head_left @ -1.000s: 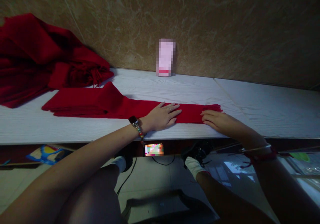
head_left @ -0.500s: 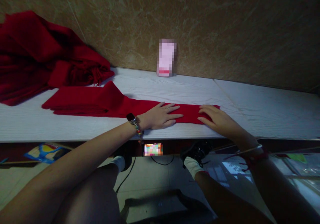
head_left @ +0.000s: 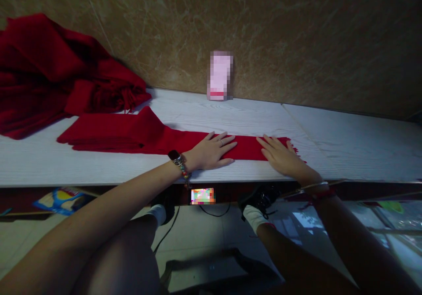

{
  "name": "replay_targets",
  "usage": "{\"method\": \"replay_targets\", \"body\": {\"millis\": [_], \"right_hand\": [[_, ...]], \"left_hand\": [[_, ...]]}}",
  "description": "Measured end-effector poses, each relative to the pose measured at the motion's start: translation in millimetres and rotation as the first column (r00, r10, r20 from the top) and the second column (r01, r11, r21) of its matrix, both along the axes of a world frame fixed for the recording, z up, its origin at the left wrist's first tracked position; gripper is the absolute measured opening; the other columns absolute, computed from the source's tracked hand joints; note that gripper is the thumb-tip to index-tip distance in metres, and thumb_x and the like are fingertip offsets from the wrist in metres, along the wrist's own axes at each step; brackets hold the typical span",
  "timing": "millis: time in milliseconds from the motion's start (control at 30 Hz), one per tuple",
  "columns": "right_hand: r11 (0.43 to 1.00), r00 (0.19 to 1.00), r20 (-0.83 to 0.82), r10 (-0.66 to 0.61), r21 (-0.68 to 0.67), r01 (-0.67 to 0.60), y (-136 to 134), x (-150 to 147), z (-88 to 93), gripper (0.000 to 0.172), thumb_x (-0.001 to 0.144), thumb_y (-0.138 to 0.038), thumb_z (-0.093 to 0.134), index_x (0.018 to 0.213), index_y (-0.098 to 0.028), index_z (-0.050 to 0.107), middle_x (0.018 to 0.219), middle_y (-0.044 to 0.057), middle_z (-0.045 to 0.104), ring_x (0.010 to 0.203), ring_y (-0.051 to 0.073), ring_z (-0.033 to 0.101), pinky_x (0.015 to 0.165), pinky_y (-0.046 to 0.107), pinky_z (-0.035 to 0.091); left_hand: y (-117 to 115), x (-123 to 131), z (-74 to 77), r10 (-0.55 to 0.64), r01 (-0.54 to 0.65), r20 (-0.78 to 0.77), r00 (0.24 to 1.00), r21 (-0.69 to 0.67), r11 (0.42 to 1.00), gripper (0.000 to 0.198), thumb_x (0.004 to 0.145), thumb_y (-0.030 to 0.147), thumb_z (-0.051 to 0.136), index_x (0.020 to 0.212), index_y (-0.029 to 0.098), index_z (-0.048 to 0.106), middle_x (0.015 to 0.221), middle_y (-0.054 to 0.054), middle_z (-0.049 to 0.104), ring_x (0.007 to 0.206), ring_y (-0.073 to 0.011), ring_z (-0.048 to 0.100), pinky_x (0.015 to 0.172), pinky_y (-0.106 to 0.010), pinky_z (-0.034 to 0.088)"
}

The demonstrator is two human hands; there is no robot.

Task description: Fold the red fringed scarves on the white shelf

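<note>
A long red scarf (head_left: 245, 148) lies lengthwise on the white wood-grain surface, folded into thick layers at its left part, with a raised fold near the middle and short fringe at its right end. My left hand (head_left: 211, 151) rests flat on the scarf with fingers spread; a ring and a watch are on it and its wrist. My right hand (head_left: 280, 154) is laid palm down near the fringed end, fingers stretched out and a little apart. Neither hand grips the cloth.
A heap of red fringed cloth (head_left: 42, 79) lies at the left against the brown marbled wall (head_left: 296, 35). A blurred pink item (head_left: 220, 75) leans on the wall. Below the white counter (head_left: 108, 169) are a lit phone screen (head_left: 202, 196) and a blue-yellow packet (head_left: 62, 199).
My right hand has shifted slightly left and flattened from a curled pose at the scarf's end, so more of the fringe shows. My left hand has barely moved, its thumb and fingers adjusting.
</note>
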State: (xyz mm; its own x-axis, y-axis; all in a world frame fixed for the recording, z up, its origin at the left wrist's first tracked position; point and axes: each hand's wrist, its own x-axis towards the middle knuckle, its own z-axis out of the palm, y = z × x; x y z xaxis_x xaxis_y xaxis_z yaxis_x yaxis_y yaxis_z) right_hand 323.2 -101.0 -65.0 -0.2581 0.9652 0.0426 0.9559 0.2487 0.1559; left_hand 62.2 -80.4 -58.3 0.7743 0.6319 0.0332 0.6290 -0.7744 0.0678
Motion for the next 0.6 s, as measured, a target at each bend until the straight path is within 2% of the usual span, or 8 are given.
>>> {"method": "replay_targets", "body": {"millis": [133, 233, 300, 367, 500, 600], "right_hand": [[0.983, 0.983, -0.021, -0.184, -0.013, 0.184, 9.2, 33.2, 1.0, 0.052, 0.091, -0.032, 0.021, 0.138, -0.026, 0.041, 0.144, 0.010, 0.043, 0.130, 0.036, 0.037, 0.096, 0.070, 0.030], [0.966, 0.968, -0.050, -0.244, 0.079, 0.248, 9.4, 38.6, 7.9, 0.051, 0.090, -0.032, 0.025, 0.135, -0.021, 0.045, 0.141, 0.014, 0.045, 0.130, 0.038, 0.037, 0.096, 0.072, 0.028], [0.959, 0.969, -0.095, -0.228, 0.150, 0.240, 6.7, 25.8, 14.1, 0.051, 0.091, -0.033, 0.025, 0.136, -0.018, 0.044, 0.143, 0.015, 0.042, 0.132, 0.038, 0.033, 0.098, 0.071, 0.026], [0.964, 0.969, -0.160, -0.187, 0.159, 0.212, 2.9, 1.3, 18.3, 0.053, 0.092, -0.035, 0.024, 0.138, -0.017, 0.040, 0.145, 0.014, 0.040, 0.134, 0.036, 0.031, 0.101, 0.068, 0.027], [0.997, 0.978, -0.205, -0.033, 0.059, 0.046, -5.0, -52.7, 14.0, 0.054, 0.093, -0.038, 0.023, 0.140, -0.017, 0.037, 0.147, 0.011, 0.037, 0.137, 0.029, 0.027, 0.108, 0.058, 0.023], [0.999, 0.984, -0.175, 0.046, -0.012, -0.049, -7.9, -68.1, 6.2, 0.053, 0.093, -0.037, 0.022, 0.141, -0.019, 0.035, 0.149, 0.009, 0.033, 0.137, 0.028, 0.026, 0.107, 0.059, 0.022]], "left_hand": [[0.3, 0.0, -0.2, 0.003, -0.003, -0.008, 1.000, -0.005, 1.000, 0.060, 0.093, 0.053, 0.027, 0.143, 0.020, 0.029, 0.152, -0.007, 0.024, 0.141, -0.0258, 0.015, 0.111, -0.050, 0.014], [1.0, -0.4, -2.1, 0.001, -0.001, 0.000, 1.000, 0.005, 1.000, 0.060, 0.093, 0.054, 0.026, 0.143, 0.020, 0.029, 0.152, -0.007, 0.024, 0.141, -0.0255, 0.015, 0.112, -0.050, 0.014], [1.3, -0.6, -3.5, 0.003, -0.003, 0.011, 1.000, 0.013, 1.000, 0.061, 0.093, 0.055, 0.025, 0.142, 0.020, 0.029, 0.152, -0.007, 0.024, 0.141, -0.0253, 0.016, 0.112, -0.049, 0.014], [1.3, -0.6, -4.1, 0.013, -0.013, 0.016, 1.000, 0.012, 1.000, 0.063, 0.092, 0.056, 0.026, 0.142, 0.018, 0.029, 0.152, -0.009, 0.024, 0.140, -0.0252, 0.017, 0.112, -0.048, 0.014], [0.1, -0.5, -4.0, 0.051, -0.051, 0.036, 0.998, 0.011, 0.999, 0.078, 0.088, 0.064, 0.027, 0.142, 0.009, 0.027, 0.151, -0.015, 0.024, 0.140, -0.0264, 0.018, 0.112, -0.045, 0.014], [-0.9, -0.6, -4.0, 0.068, -0.069, 0.063, 0.996, 0.017, 0.997, 0.081, 0.086, 0.067, 0.026, 0.141, 0.008, 0.028, 0.150, -0.016, 0.026, 0.139, -0.0266, 0.021, 0.112, -0.044, 0.016]]}}
